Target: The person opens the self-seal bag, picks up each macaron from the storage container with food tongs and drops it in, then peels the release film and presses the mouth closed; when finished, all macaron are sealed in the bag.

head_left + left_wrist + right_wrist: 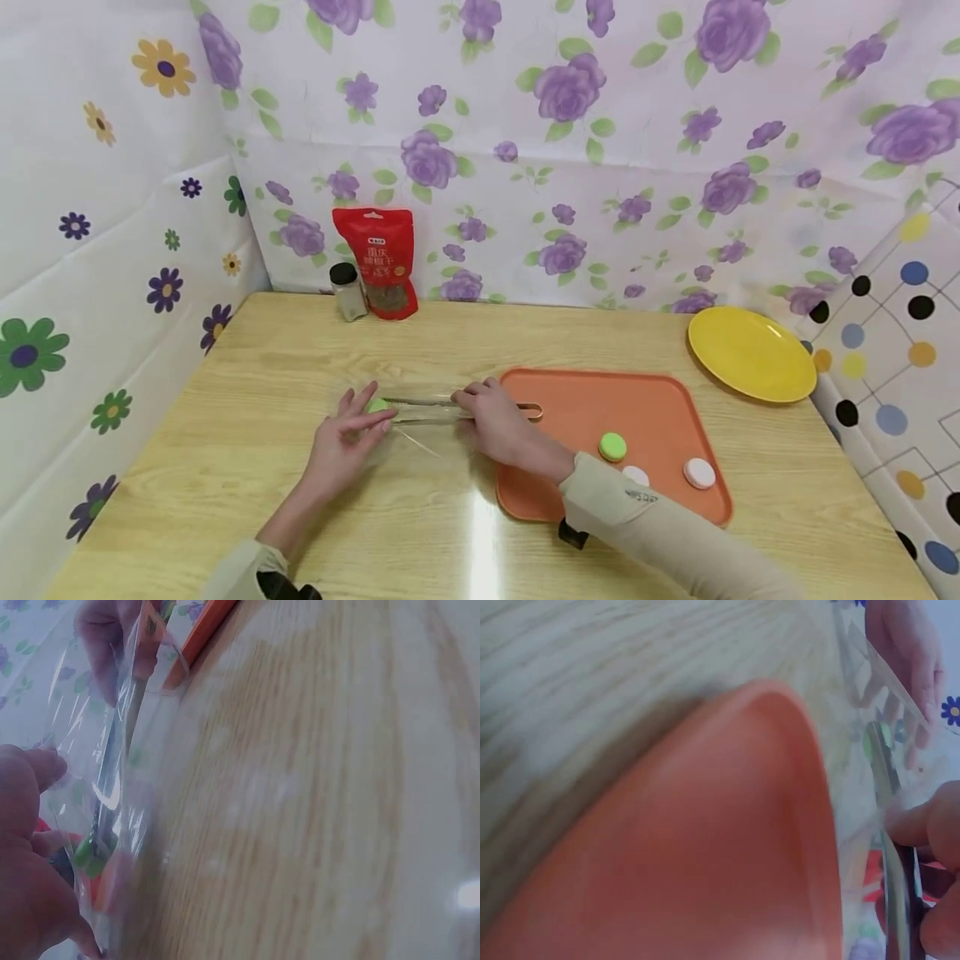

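Left of the orange rectangular tray (592, 396): one round green macaron (377, 405), lying at the tips of silver metal tongs (886, 772), long axis running traywards; nearer left hand (341, 446) is pinching clear plastic bag (140, 802); right hand (504, 425) is gripping tongs.

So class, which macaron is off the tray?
The green macaron at the tips of the tongs, by the left hand; the other green macaron and both pale macarons lie on the tray.

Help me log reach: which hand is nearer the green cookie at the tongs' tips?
Left. The left hand is right beside the green cookie, at the clear bag; the right hand is farther off, gripping the tongs toward their other end.
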### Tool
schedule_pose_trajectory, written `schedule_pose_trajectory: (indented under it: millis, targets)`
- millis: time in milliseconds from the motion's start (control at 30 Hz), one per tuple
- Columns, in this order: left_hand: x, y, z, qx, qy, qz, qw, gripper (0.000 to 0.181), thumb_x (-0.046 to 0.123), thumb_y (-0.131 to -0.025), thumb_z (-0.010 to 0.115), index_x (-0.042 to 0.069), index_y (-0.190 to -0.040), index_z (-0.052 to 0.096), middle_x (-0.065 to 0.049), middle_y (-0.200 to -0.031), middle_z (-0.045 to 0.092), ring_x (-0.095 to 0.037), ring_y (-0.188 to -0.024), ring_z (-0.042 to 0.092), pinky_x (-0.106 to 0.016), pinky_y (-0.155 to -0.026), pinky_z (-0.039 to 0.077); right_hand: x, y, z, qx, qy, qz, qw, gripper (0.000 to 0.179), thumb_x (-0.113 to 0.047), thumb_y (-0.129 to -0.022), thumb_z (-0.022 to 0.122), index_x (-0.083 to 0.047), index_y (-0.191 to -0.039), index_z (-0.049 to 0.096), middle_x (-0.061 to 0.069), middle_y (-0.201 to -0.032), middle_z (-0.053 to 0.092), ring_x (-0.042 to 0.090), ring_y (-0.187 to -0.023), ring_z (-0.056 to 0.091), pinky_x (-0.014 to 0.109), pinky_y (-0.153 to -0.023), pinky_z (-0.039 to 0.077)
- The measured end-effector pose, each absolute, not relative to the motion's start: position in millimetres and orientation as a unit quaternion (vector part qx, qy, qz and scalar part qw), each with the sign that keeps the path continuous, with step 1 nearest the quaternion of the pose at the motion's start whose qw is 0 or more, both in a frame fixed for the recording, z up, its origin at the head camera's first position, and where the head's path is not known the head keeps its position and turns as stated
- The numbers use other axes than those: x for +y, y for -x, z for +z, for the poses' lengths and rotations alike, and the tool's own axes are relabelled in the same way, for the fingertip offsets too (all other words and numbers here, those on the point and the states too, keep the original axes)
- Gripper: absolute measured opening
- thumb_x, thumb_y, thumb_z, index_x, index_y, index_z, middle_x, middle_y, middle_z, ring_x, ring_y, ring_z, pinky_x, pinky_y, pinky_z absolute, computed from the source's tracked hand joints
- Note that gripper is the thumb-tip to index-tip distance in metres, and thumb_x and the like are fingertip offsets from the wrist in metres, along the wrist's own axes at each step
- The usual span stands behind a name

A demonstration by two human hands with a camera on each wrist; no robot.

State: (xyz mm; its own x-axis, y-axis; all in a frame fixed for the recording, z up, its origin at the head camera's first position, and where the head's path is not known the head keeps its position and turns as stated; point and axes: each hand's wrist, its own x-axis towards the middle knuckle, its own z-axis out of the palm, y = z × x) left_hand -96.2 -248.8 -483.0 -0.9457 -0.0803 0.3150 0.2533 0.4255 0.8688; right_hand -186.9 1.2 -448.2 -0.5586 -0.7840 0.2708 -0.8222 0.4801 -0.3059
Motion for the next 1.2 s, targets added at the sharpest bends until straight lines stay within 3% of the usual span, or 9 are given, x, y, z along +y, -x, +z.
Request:
schedule_pose_trajectory:
  millis: [400, 633, 767, 933, 1200]
  targets:
    - [-232.7, 114.6, -479.9, -0.836, 0.082, -0.516, 0.167, 0.013, 0.003, -0.089, 0.075, 0.0, -0.101, 0.078, -0.022, -0.146, 0.046, -0.06, -0.139, 0.021, -0.085, -0.095, -0.003, -7.5, 188.4, -448.6, -0.871, -0.433, 0.211, 0.102, 0.026, -0.01, -0.087, 0.079, -0.001, -0.11, 0.07, 0.011, -0.105, 0.071, 0.028, -0.091, 0.061, 0.036, -0.08, 0.05]
    - [-228.6, 116.7, -483.0, -0.832, 0.07, -0.528, 0.158, 0.012, 0.0, -0.088, 0.075, -0.001, -0.1, 0.078, -0.023, -0.146, 0.046, -0.06, -0.139, 0.021, -0.079, -0.103, 0.003, 2.3, 185.6, -444.1, -0.883, -0.421, 0.194, 0.076, 0.032, -0.014, -0.088, 0.08, -0.001, -0.115, 0.069, 0.013, -0.106, 0.068, 0.03, -0.094, 0.059, 0.039, -0.082, 0.049]
    - [-228.8, 116.9, -484.8, -0.825, 0.076, -0.541, 0.145, 0.014, -0.002, -0.089, 0.074, -0.003, -0.102, 0.077, -0.026, -0.147, 0.044, -0.061, -0.139, 0.018, -0.076, -0.106, 0.009, 23.9, 182.9, -434.3, -0.891, -0.417, 0.176, 0.04, 0.038, -0.012, -0.09, 0.077, 0.001, -0.123, 0.065, 0.013, -0.106, 0.064, 0.029, -0.093, 0.055, 0.039, -0.08, 0.047]
    - [-231.9, 113.2, -483.8, -0.82, 0.076, -0.549, 0.145, 0.014, -0.002, -0.09, 0.072, -0.005, -0.103, 0.076, -0.029, -0.146, 0.042, -0.063, -0.138, 0.015, -0.078, -0.104, 0.006, 62.9, 182.7, -425.0, -0.891, -0.424, 0.157, 0.033, 0.041, -0.009, -0.094, 0.071, -0.003, -0.133, 0.06, 0.013, -0.11, 0.058, 0.029, -0.094, 0.05, 0.039, -0.076, 0.044]
    - [-239.8, 104.1, -476.8, -0.824, 0.064, -0.545, 0.14, 0.015, -0.002, -0.09, 0.072, -0.007, -0.103, 0.075, -0.03, -0.146, 0.043, -0.062, -0.139, 0.015, -0.075, -0.107, 0.011, 144.2, 185.0, -417.8, -0.892, -0.413, 0.179, 0.046, 0.042, 0.006, -0.09, 0.069, -0.003, -0.131, 0.06, 0.017, -0.107, 0.053, 0.033, -0.092, 0.044, 0.041, -0.072, 0.038]
